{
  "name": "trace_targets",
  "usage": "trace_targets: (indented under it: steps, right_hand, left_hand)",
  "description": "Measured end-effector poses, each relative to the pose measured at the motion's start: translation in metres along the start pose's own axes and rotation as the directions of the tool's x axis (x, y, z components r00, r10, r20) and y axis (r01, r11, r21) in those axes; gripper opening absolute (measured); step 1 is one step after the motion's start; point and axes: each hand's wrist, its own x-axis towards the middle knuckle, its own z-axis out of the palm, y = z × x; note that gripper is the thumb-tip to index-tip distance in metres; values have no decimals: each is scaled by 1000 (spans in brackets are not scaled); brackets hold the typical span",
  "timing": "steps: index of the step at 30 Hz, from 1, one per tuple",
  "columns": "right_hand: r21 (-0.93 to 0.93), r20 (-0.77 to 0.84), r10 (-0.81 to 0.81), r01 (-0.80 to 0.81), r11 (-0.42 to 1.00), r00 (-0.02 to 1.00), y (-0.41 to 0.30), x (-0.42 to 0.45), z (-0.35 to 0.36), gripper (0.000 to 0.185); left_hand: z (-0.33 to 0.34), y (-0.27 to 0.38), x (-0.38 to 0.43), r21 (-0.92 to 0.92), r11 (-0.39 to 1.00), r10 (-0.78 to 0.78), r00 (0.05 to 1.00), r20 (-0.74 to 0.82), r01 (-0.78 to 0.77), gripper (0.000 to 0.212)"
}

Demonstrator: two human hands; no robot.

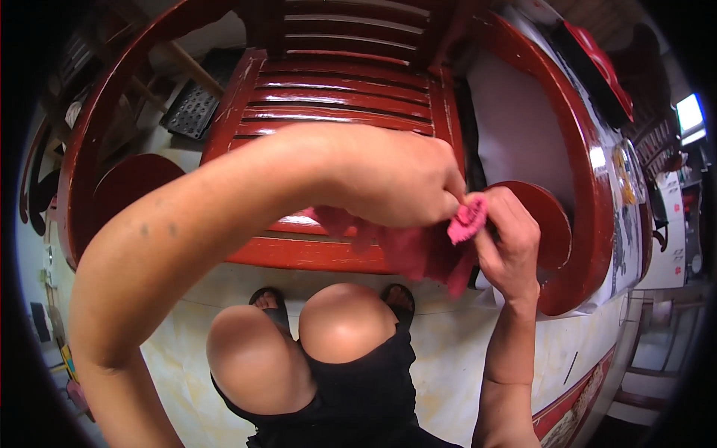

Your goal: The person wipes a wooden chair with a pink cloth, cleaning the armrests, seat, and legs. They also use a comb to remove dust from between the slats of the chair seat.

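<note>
A pink cloth (417, 255), its fabric looking somewhat ragged and blurred, hangs over the front of a red slatted wooden chair (347, 84). My left hand (417, 179) reaches across the seat and pinches the cloth near its right end. Close beside it, my right hand (510, 241) grips the same bunched end, with a rolled pink edge showing between the two hands. The left fingertips are partly hidden, and the left forearm and hand cover some of the seat and cloth.
The chair's curved armrests rise at left (84, 151) and right (594, 224). A table (627, 246) with a patterned cover adjoins on the right. A black perforated tray (193, 109) lies at the left. My knees (344, 325) are before the seat, above the tiled floor (448, 358).
</note>
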Motion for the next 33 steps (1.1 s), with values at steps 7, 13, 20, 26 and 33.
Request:
trace_targets:
  steps: [7,13,20,26,33]
  right_hand:
    - [152,156,43,-67,986,987,21,-7,45,21]
    - [-81,15,71,-70,994,997,-14,-39,80,46]
    - [-63,52,274,-271,961,960,-45,-56,86,66]
    - [-52,5,350,-350,935,937,-43,-46,99,59]
    - [208,307,160,-230,951,938,-60,-4,146,56]
  left_hand:
    - [18,-63,29,-32,999,-17,998,-56,16,32]
    - [30,-70,22,184,982,54,989,-140,-28,35]
    - [35,-66,19,143,989,-17,988,-151,39,36]
    - [20,-71,38,133,986,-96,994,-48,102,34]
    - [-4,-121,-19,466,874,-127,991,-51,136,37]
